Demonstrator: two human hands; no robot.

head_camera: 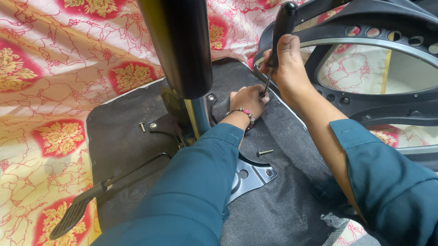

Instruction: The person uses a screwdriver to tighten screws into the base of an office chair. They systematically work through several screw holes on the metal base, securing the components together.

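Observation:
My right hand point(286, 61) grips a black-handled screwdriver point(282, 26), its shaft pointing down at the underside of an upturned office chair seat point(286, 203). Beside the tip, my left hand point(248, 100), with a beaded bracelet at the wrist, rests flat on the dark fabric, fingers near the screwdriver's point. A black metal mounting plate point(253, 175) sits bolted under my left forearm. The chair's gas cylinder point(178, 41) rises toward the camera. One loose bolt point(265, 152) lies on the fabric close to my left sleeve.
Another loose bolt point(142, 126) lies left of the cylinder. A black lever with a paddle handle point(80, 209) sticks out to the lower left. The chair's black plastic backrest frame point(388, 42) lies at the right. A red, gold and cream patterned cloth point(45, 86) covers the surface beneath.

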